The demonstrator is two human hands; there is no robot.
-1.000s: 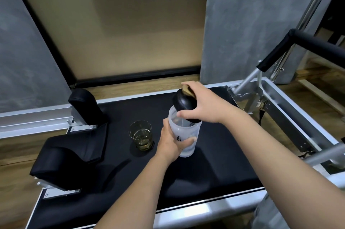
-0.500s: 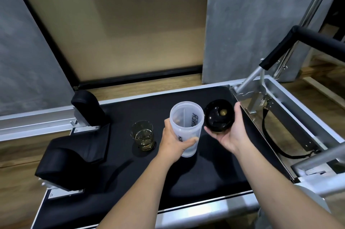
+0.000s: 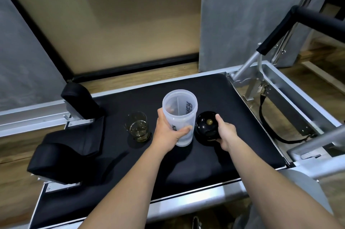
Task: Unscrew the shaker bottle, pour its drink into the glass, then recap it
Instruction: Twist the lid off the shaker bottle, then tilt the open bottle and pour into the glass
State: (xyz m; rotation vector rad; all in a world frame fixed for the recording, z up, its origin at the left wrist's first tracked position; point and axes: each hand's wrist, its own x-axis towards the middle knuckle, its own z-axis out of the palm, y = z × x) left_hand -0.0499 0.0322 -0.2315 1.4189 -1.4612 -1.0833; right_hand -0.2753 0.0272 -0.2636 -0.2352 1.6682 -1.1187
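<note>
At nine o'clock of the bottle stood the glass [image 3: 139,128], upright on the black padded carriage [image 3: 214,169], with a little yellowish drink in its bottom. Just right of it, near the centre of the pad, our left hand [image 3: 168,131] wrapped the translucent shaker bottle [image 3: 179,116] round its lower half; the bottle stood upright, long axis vertical, open mouth pointing up toward twelve o'clock. At its three o'clock our right hand [image 3: 225,133] gripped the black lid [image 3: 206,128] low over the pad, underside up. We judged the step to be parking the lid: best set well clear, at three o'clock, so we could tip the bottle toward nine o'clock over the glass slowly, keeping the rim close.
</note>
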